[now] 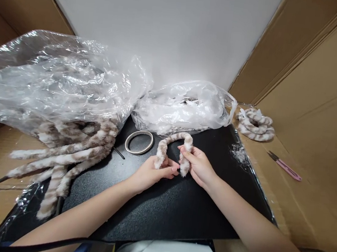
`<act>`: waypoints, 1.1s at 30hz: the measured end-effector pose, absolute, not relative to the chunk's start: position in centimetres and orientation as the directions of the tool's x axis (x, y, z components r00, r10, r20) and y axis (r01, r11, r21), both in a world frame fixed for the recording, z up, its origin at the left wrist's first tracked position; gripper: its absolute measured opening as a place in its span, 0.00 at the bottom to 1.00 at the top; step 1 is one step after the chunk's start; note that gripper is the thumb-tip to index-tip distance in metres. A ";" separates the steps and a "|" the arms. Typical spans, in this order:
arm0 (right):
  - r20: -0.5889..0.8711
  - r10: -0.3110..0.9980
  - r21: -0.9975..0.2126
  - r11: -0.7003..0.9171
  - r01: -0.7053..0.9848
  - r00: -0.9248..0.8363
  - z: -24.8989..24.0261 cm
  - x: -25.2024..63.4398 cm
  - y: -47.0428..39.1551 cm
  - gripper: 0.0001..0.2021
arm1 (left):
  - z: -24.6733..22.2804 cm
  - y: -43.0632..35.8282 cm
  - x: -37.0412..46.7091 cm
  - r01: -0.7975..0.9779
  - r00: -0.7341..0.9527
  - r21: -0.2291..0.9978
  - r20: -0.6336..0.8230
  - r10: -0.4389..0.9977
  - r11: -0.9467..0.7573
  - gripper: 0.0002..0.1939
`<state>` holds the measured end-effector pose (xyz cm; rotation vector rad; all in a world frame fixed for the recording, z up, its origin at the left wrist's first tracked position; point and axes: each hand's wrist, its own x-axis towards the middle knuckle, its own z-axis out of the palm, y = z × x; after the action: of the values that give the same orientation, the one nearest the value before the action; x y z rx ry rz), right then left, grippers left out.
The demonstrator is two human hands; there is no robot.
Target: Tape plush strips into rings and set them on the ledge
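A fluffy white-and-brown striped plush tube (175,137) is bent into an upside-down U over the black tabletop (147,208). My left hand (156,173) is closed around its left end, with the thumb and fingers stretched toward the other end. The right end is pinched between the thumb and fingers of my right hand (196,163), and its furry tip hangs below them. The two ends are apart. Just beyond my left hand lies a roll of tape (139,142), flat on the tabletop.
Several striped plush tubes (75,152) spill from a big clear plastic bag (62,78) at left, some with black cores showing. Behind my hands sits a second plastic bag (182,107). At right, finished-looking plush rings (255,125) and pink-handled thread snips (284,165) rest on cardboard.
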<state>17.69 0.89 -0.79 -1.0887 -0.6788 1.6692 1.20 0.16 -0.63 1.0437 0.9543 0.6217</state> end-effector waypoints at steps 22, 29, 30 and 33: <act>0.510 0.860 -0.575 0.366 0.731 -0.029 5.7 23.5 5.7 0.08 | 6.0 2.0 -6.1 -0.005 0.485 0.989 -0.127 0.865 0.148 0.25; 0.120 0.980 -0.358 0.193 0.913 -0.160 5.3 21.1 18.8 0.12 | 1.4 2.7 -1.5 0.345 0.417 0.906 0.085 0.905 -0.244 0.22; 0.081 0.981 -0.343 0.195 0.919 -0.178 4.5 20.5 19.6 0.14 | 0.9 2.8 -1.4 0.341 0.426 0.899 0.114 0.898 -0.276 0.23; 0.009 0.973 -0.286 0.223 0.932 -0.231 2.8 19.4 20.2 0.17 | 0.0 2.9 -1.1 0.297 0.446 0.904 0.152 0.882 -0.306 0.23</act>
<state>19.42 20.15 2.83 -1.8198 -2.3046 0.3288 -1.14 2.89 0.01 1.8289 1.0031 0.8468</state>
